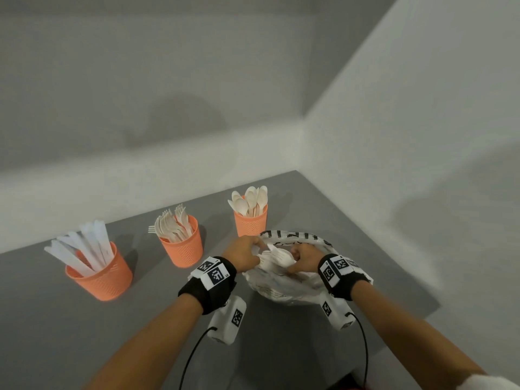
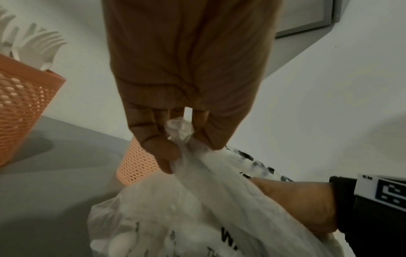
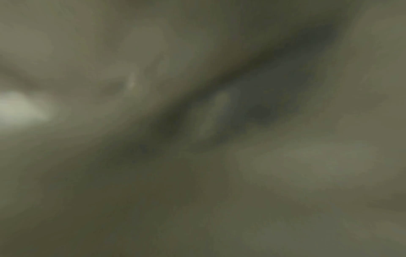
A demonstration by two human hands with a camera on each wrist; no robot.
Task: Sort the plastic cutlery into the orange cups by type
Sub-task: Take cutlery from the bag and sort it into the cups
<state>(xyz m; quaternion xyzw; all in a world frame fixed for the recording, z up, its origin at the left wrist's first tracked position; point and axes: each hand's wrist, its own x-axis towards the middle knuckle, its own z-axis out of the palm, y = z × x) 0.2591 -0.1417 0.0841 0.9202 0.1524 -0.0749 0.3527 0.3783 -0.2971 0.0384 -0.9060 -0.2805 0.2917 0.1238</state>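
Three orange mesh cups stand on the grey table [image 1: 70, 319]: one with knives [image 1: 98, 274] at the left, one with forks [image 1: 183, 246] in the middle, one with spoons [image 1: 250, 220] at the right. In front of the spoon cup lies a white plastic bag [image 1: 281, 288] with its mouth held wide. My left hand [image 1: 257, 249] pinches the bag's bunched rim [image 2: 180, 130]. My right hand [image 1: 295, 260] is inside the mouth, fingers curled round a few white cutlery pieces [image 1: 277, 256] whose type I cannot make out. The right wrist view is only a dark blur.
White walls close off the table at the back and on the right. The table's right edge [image 1: 408, 277] runs just beyond the bag. In the left wrist view the fork cup [image 2: 22, 104] stands to the left and the spoon cup [image 2: 138, 167] behind the bag.
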